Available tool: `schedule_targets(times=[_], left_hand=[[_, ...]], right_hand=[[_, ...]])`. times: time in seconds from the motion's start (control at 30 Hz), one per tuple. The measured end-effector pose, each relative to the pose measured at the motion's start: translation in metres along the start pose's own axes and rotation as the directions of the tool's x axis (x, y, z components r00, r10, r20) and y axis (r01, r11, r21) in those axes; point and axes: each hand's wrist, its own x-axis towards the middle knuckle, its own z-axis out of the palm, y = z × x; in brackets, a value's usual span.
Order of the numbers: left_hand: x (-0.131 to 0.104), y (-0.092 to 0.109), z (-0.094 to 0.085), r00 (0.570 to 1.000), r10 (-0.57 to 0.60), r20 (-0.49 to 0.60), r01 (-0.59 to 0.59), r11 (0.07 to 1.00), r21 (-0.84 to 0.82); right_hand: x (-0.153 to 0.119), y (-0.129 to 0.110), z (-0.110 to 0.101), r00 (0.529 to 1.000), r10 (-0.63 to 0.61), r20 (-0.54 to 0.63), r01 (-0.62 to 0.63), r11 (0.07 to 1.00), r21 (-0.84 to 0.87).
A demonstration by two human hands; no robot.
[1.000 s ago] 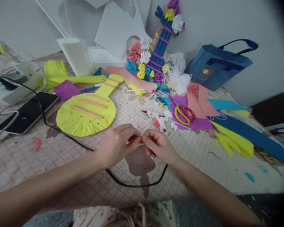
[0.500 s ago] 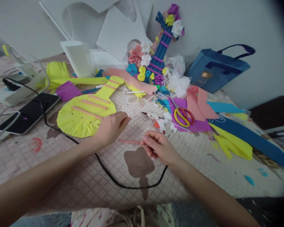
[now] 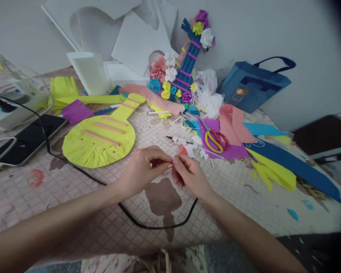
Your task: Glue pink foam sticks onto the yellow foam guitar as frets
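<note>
My left hand (image 3: 143,168) and my right hand (image 3: 191,174) meet fingertip to fingertip above the table. The right thumb and fingers pinch a thin pink paper-wrapped stick, now mostly hidden behind the hands. Also closed in a pinch, my left fingers touch the right fingertips; what lies between them is too small to make out. Left of the hands lies a yellow paper-covered guitar shape (image 3: 99,149) with several pink sticks across its body and neck. Just beyond my right hand is a small white glue gun (image 3: 190,149), partly hidden among scraps.
Scissors (image 3: 213,142) rest on purple paper. A blue decorated paper guitar (image 3: 187,68) leans at the back, near white string (image 3: 210,100) and a blue bag (image 3: 252,87). A black cable (image 3: 147,227) loops across the front. A phone (image 3: 28,138) lies left.
My left hand has come down and right from beside the yellow guitar shape to meet my right fingertips. The pink stick, plainly visible before, is now mostly covered. The view has shifted slightly.
</note>
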Motion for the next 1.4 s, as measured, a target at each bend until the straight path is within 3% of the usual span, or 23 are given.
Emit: schedule_targets(times=[0.4, 0.53, 0.7, 0.9, 1.07, 1.2, 1.33, 1.4], left_hand=[[-0.005, 0.006, 0.006, 0.991, 0.134, 0.0, -0.13, 0.962, 0.239], [-0.004, 0.006, 0.007, 0.987, 0.157, -0.035, -0.143, 0.957, 0.253], [0.006, -0.003, -0.003, 0.98, 0.089, -0.179, -0.048, 0.973, 0.224], [0.019, -0.02, -0.017, 0.962, 0.017, -0.272, 0.068, 0.952, 0.3], [0.021, -0.026, -0.021, 0.972, 0.064, -0.224, -0.003, 0.965, 0.262], [0.011, -0.015, -0.012, 0.987, 0.023, -0.157, 0.0, 0.99, 0.142], [0.001, -0.002, -0.001, 0.999, 0.026, -0.021, -0.024, 0.997, 0.067], [-0.002, 0.001, 0.003, 1.0, 0.018, -0.004, -0.018, 0.999, 0.038]], right_hand=[[-0.005, 0.003, 0.006, 0.985, -0.151, -0.08, 0.109, 0.916, -0.385], [-0.006, 0.001, 0.007, 0.999, -0.045, -0.006, 0.043, 0.978, -0.205], [-0.005, 0.0, 0.004, 0.994, 0.07, 0.078, -0.073, 0.997, 0.031], [-0.001, 0.004, 0.0, 0.997, 0.059, 0.058, -0.067, 0.988, 0.141], [0.002, 0.003, -0.001, 1.0, -0.01, 0.012, 0.008, 0.988, 0.153], [0.004, 0.005, -0.001, 1.0, -0.021, -0.01, 0.023, 0.973, 0.232], [0.004, 0.007, -0.001, 1.0, -0.017, -0.012, 0.019, 0.976, 0.217], [0.004, 0.008, -0.001, 0.999, -0.029, -0.019, 0.033, 0.979, 0.202]])
